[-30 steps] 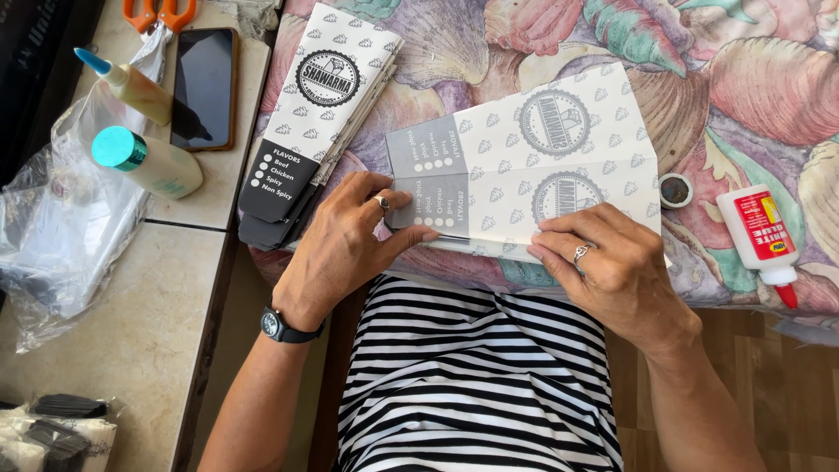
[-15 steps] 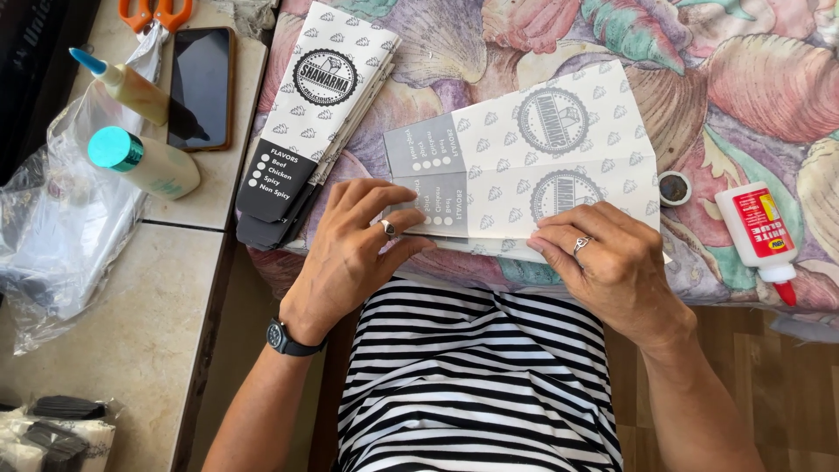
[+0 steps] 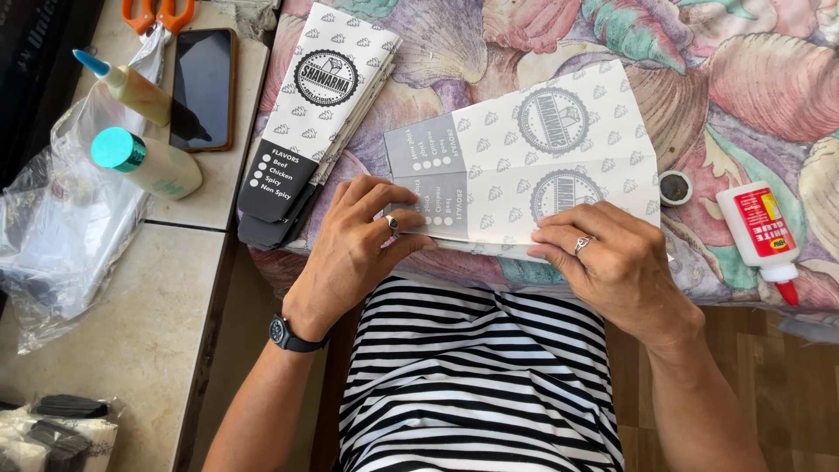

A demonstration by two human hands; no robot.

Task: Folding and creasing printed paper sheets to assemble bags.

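Your left hand (image 3: 363,236) has slid slightly; both it and your right hand (image 3: 612,262) press flat, ungripping, on the sheet (image 3: 524,170): thin, light, creasable paper, best pinched at its edges.

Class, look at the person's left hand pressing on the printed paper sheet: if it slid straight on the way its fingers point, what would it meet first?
The left hand points up-right across the printed paper sheet; beyond its far edge, probably only the shell-patterned cloth.

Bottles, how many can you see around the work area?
3: a blue-tipped squeeze bottle and a teal-capped bottle on the tiled counter at left, and a red-labelled glue bottle on the patterned cloth at right. Others may be hidden.
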